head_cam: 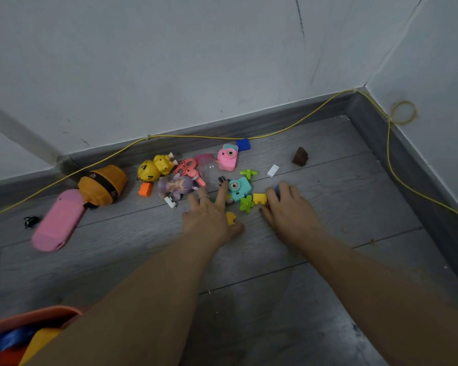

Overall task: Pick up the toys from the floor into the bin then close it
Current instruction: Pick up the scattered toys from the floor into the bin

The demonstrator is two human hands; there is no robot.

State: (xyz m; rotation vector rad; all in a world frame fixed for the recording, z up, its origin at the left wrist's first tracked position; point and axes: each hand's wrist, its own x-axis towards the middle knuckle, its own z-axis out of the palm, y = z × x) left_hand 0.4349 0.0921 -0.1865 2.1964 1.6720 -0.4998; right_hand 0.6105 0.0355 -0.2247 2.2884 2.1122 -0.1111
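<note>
Toys lie scattered on the grey floor near the wall. My left hand [209, 217] rests palm down with fingers spread, over a yellow brick [231, 218] that shows at its right edge, fingertips by a teal toy camera [239, 189]. My right hand [286, 207] curls over small pieces, a blue one [277, 190] peeking above the knuckles; a yellow brick [260, 198] and a green flower piece [246, 204] lie just left of it. Further back are a pink toy camera [228, 157], a purple-haired doll [176, 186], pink scissors [189, 169] and yellow figures [156, 167]. The pink bin [32, 317] shows at the bottom left corner.
An orange pouch [103, 184] and a pink case [57, 220] lie at left, a black clip [31, 221] beside them. A brown block [299, 156] and a blue brick [243, 144] sit near the skirting. A yellow cable [222, 137] runs along the walls.
</note>
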